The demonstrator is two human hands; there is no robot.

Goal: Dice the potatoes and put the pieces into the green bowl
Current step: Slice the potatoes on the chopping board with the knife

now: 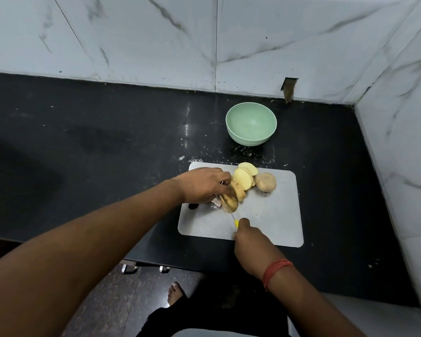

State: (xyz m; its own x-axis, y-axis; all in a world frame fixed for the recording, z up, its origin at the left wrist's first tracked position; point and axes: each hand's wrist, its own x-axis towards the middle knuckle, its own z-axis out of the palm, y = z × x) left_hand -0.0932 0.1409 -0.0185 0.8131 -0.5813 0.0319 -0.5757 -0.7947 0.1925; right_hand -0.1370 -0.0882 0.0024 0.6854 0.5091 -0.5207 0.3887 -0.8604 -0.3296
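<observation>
Head view — left hand (202, 184) holds sliced potato (231, 199), right hand (249, 239) grips knife (234, 220); one whole potato (266, 182) — one green bowl (251, 124).

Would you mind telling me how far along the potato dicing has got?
Done: several slices lie fanned on the cutting board. In hand: the left hand steadies the potato being cut while the right hand grips the knife. Left: one whole potato, all dicing; the green bowl is empty.
</observation>
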